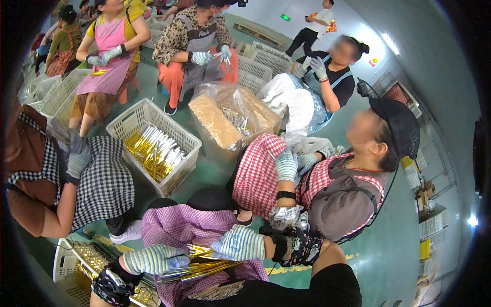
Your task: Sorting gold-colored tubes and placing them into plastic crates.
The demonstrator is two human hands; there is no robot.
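Note:
My left hand [156, 259], in a striped knit glove, is closed on a bundle of thin gold-and-silver sticks [215, 268] over my lap. The silver ends poke out below its fingers. My right hand [239, 244], gloved the same way, curls over more sticks, and short gold ends [198, 250] show at its fingertips. What kind of sticks they are I cannot make out. Under both hands lies my pink-and-purple checked apron [176, 225]. The palms and the undersides of the fingers are hidden.
Ahead stands a white plastic crate [192, 148] of gold-and-silver sticks. Beyond it is a plastic-lined cardboard box [217, 120]. Another crate [60, 261] sits by my left arm. Seated co-workers surround me, one in a red checked apron [261, 169] close on the right.

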